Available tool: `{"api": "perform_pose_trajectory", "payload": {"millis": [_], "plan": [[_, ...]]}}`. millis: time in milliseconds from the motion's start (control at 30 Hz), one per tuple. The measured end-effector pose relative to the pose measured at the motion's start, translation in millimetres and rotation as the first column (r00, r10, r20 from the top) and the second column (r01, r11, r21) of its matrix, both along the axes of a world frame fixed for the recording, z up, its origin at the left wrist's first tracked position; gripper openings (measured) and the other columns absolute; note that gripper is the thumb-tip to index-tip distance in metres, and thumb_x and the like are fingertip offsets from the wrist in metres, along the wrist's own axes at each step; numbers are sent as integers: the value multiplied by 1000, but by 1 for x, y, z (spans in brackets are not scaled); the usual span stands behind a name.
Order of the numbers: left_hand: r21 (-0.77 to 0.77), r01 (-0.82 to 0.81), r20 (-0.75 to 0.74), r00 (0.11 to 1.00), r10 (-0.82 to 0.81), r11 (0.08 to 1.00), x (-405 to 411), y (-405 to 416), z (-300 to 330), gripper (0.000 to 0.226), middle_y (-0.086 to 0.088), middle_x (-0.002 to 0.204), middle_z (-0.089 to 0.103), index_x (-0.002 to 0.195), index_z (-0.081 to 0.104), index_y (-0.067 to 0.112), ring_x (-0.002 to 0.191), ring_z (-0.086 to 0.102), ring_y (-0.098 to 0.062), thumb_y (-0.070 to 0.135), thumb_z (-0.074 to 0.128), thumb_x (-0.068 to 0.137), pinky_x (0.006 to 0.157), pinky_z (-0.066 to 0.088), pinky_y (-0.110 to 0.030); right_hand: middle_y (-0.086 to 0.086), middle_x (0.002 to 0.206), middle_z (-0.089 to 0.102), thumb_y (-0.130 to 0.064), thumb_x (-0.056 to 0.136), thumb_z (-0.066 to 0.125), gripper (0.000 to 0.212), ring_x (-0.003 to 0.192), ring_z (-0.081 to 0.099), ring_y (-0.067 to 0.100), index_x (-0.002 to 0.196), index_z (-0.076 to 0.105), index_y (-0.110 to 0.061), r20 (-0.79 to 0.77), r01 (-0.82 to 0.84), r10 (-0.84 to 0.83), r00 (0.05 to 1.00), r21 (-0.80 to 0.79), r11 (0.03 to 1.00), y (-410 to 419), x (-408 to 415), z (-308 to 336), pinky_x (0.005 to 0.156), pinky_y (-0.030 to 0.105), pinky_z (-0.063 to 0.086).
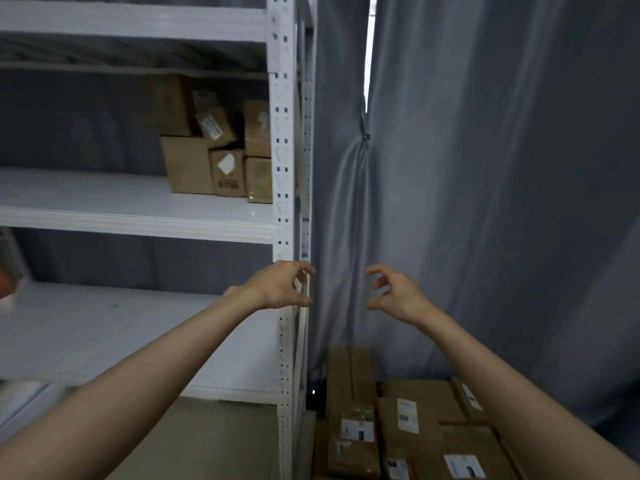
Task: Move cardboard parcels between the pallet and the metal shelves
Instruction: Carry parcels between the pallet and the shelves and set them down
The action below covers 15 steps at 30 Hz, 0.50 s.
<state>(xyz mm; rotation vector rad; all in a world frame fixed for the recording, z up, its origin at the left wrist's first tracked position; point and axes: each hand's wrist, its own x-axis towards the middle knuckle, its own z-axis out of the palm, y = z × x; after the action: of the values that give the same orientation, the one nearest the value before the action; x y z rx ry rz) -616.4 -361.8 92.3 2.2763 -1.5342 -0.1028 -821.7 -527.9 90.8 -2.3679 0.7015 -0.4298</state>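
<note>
You're looking at a dim, soft frame with motion blur throughout. Daylight glares through the gap in the grey curtain [485, 168], and straight lines bow near the edges.

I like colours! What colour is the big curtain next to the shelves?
The curtain is grey, seen best in the head view.

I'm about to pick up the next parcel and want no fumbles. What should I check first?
1. Left hand holds nothing: ok.
2. Right hand holds nothing: ok.
3. Parcels lie below the hands to grab: ok.
4. Shelf has bare space left of its boxes: ok.
5. Shelf boxes stacked steadily: not ok, one sits tilted.
6. Pallet under the parcels: cannot tell, hidden.
</note>
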Motion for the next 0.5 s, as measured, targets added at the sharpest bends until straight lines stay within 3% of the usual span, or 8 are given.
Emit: {"api": "perform_pose_trajectory", "payload": {"millis": [67, 300, 500], "plan": [[-2, -42, 12, 999, 42, 999, 5, 24, 8, 62, 9, 120, 64, 134, 55, 30, 93, 65, -10, 41, 80, 79, 88, 55, -37, 8, 114, 56, -10, 83, 77, 55, 89, 54, 18, 133, 56, -20, 22, -41, 41, 999, -13, 999, 17, 12, 11, 79, 25, 46], [-46, -192, 54, 980, 194, 980, 38, 111, 37, 60, 11, 116, 63, 133, 55, 33, 95, 63, -7, 45, 79, 80, 90, 54, -36, 8, 117, 58, -15, 86, 75, 52, 100, 61, 25, 133, 55, -24, 76, -176, 179, 981, -40, 984, 83, 70, 47, 84, 36, 52], [-74, -282, 61, 956, 287, 956, 83, 192, 59, 55, 14, 112, 62, 131, 55, 33, 93, 62, -4, 44, 78, 81, 89, 55, -36, 4, 116, 58, -18, 88, 72, 46, 102, 64, 26, 129, 54, -28, 135, -264, 269, 954, -49, 963, 148, 138, 64, 78, 31, 53]]}}
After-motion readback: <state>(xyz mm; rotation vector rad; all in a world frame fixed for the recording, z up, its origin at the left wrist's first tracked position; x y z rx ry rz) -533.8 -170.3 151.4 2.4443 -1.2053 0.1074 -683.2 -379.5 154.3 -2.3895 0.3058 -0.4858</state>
